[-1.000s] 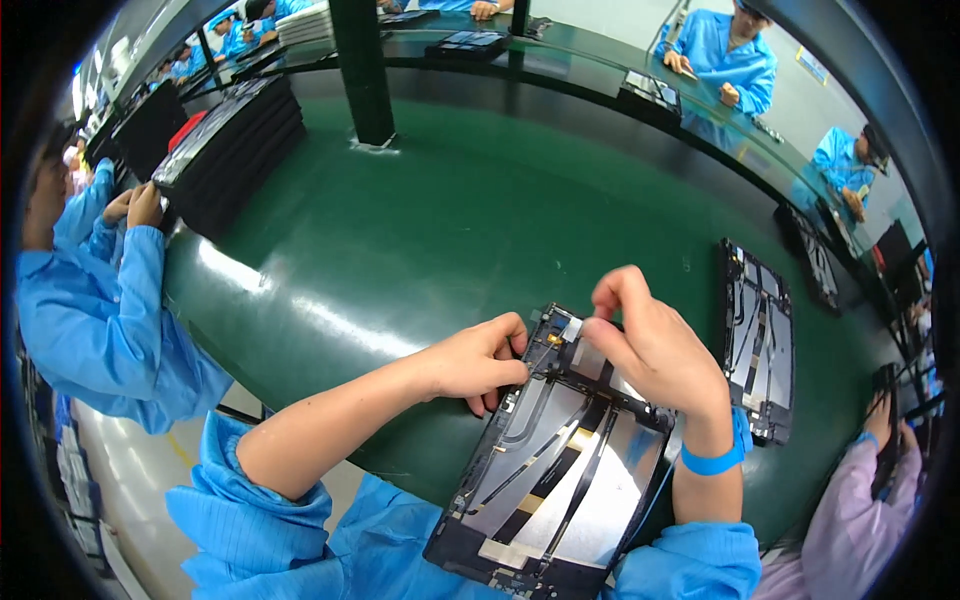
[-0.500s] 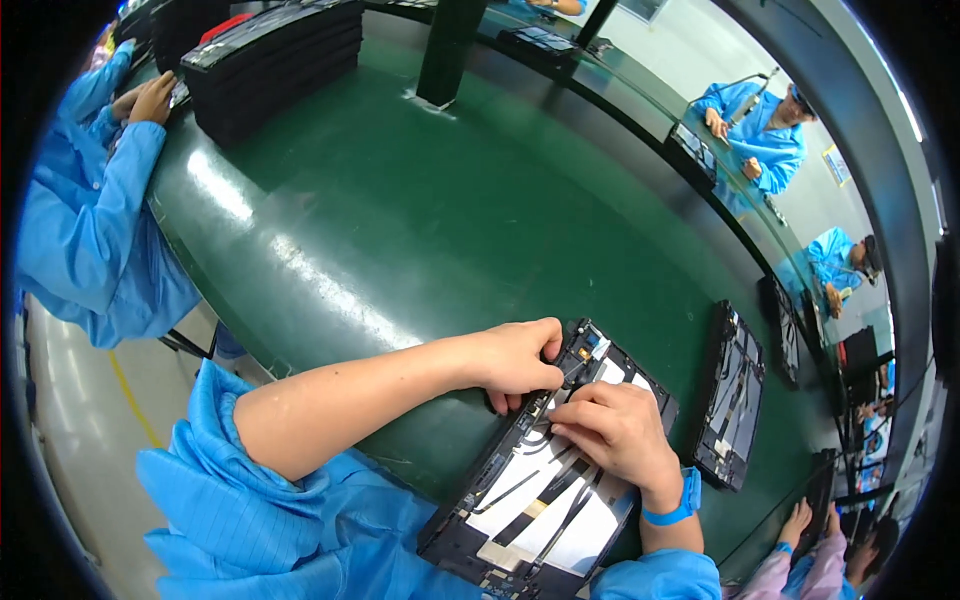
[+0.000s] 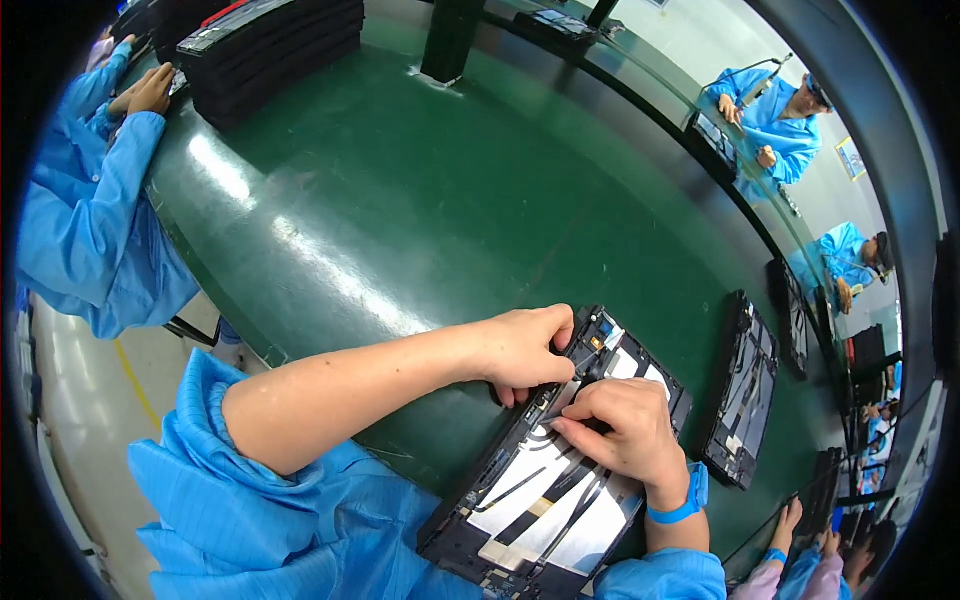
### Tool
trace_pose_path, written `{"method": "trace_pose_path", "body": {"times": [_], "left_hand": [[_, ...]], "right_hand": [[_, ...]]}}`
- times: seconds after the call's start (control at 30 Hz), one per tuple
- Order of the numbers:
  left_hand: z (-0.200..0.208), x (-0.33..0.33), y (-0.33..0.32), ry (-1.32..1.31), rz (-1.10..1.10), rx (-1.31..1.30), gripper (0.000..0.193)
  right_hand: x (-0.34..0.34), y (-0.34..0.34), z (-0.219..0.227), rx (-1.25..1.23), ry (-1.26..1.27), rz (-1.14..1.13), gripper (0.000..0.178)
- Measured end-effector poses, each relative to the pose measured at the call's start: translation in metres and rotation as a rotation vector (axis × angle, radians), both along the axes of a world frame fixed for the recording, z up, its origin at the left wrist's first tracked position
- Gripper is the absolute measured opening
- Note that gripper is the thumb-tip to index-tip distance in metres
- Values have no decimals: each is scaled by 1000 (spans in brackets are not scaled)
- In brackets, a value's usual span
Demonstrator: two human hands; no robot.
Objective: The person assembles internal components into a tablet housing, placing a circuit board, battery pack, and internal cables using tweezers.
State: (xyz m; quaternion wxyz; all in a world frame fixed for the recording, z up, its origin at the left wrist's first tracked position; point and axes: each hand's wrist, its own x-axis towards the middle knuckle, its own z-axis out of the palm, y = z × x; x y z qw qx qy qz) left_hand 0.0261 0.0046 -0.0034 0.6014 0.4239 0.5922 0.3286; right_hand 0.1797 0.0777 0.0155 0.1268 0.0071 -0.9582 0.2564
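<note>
An opened tablet (image 3: 520, 480) lies slanted before me, its black frame around silver-white battery panels with dark cables running across them. My left hand (image 3: 530, 350) is closed on its upper left edge, thumb and forefinger at the frame and the other fingers bent down along the outer side. Over the panels, close to that same edge, my right hand (image 3: 625, 425) is closed in a pinch. Its fingertips meet beside the frame, and what lies between them is too small to make out. A blue band (image 3: 690, 495) circles my right wrist.
Another opened tablet (image 3: 742, 395) lies to the right on the green table (image 3: 450, 200). A tall black stack (image 3: 275, 60) stands at the far left, near a dark post (image 3: 455, 40). A co-worker in blue (image 3: 85, 220) sits at the left; others work beyond the rail.
The view has shifted slightly. My left hand keeps its hold on the tablet's edge. My right hand stays pinched near the frame, its fingers a little more curled.
</note>
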Motion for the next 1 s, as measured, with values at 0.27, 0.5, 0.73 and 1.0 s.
{"method": "trace_pose_path", "body": {"times": [0.27,0.5,0.73,1.0], "left_hand": [[2,-4,-1,16,-7,-6,28],[2,0,-2,65,-2,27,29],[4,-1,-4,24,-7,4,29],[5,-1,-3,46,3,-12,28]], "right_hand": [[-22,-17,33,494,-213,79,15],[-29,-5,36,454,-296,106,17],[-28,17,36,357,-313,-67,12],[-18,-1,30,586,-252,-94,6]]}}
